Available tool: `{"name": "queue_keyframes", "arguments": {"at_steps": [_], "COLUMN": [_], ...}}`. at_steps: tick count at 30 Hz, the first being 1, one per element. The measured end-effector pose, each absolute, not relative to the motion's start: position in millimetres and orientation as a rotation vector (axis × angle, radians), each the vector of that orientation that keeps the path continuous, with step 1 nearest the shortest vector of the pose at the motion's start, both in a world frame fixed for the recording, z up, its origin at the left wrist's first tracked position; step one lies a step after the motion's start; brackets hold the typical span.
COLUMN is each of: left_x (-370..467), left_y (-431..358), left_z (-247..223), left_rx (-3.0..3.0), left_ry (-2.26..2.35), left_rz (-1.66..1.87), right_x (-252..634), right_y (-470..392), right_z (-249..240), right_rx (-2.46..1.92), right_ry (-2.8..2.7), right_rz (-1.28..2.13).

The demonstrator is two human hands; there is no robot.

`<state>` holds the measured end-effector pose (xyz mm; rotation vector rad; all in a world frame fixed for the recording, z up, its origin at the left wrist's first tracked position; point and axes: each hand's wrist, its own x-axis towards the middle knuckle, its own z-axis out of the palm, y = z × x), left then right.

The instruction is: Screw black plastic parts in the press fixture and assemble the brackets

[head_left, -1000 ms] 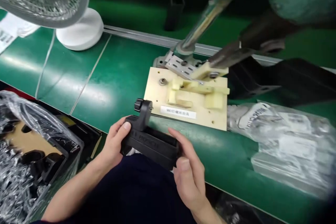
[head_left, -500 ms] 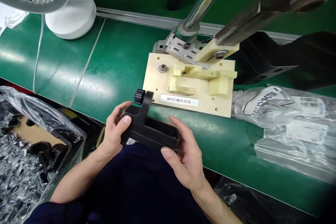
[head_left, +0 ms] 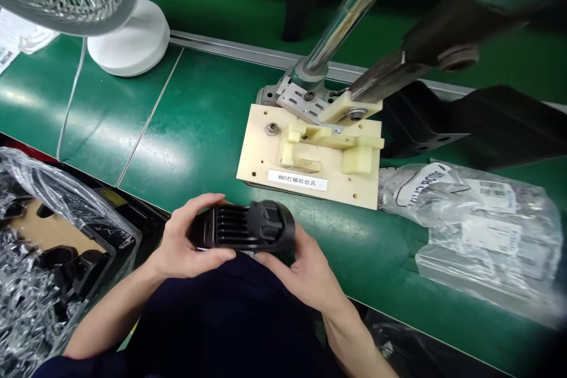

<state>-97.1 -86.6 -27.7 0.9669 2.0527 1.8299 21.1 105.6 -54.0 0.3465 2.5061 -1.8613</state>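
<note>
Between my two hands is a black plastic part (head_left: 233, 225) with a ribbed face and a round lobed knob (head_left: 267, 221) near its right end. My left hand (head_left: 186, 242) grips the left end, thumb along the near edge and fingers over the far side. My right hand (head_left: 305, 269) is closed round the right end, its fingers partly hidden behind the part. Just beyond the hands lies a cream fixture plate (head_left: 252, 153) with raised yellowish blocks (head_left: 357, 156) and a white printed label (head_left: 297, 180).
Over the fixture slant a metal post (head_left: 336, 23) and a dark lever arm (head_left: 385, 77). A white fan (head_left: 128, 41) stands at the back left. Clear plastic bags (head_left: 482, 224) lie at the right. A plastic-lined bin (head_left: 66, 201) with black parts is at the lower left.
The black part has been turned in my hands: its open hollow side showed before, now the ribbed face and knob point up. My right hand has shifted slightly left and down. The view has tilted.
</note>
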Motion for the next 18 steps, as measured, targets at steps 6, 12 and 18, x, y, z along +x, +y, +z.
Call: {"name": "queue_keyframes", "arguments": {"at_steps": [6, 12, 18], "left_x": [-98, -97, -98], "left_y": [-78, -73, -85], "left_z": [-16, -26, -33], "left_rx": [1.506, 1.689, 1.305], "left_ry": [2.162, 2.091, 1.836], "left_rz": [1.681, 1.79, 1.812], "right_x": [19, 19, 22], "right_y": [112, 115, 113], "right_z": [-45, -48, -35], "right_rx": [0.191, 0.067, 0.086], "right_ry": [2.522, 2.703, 2.603], "right_rz": [-1.842, -1.679, -1.913]}}
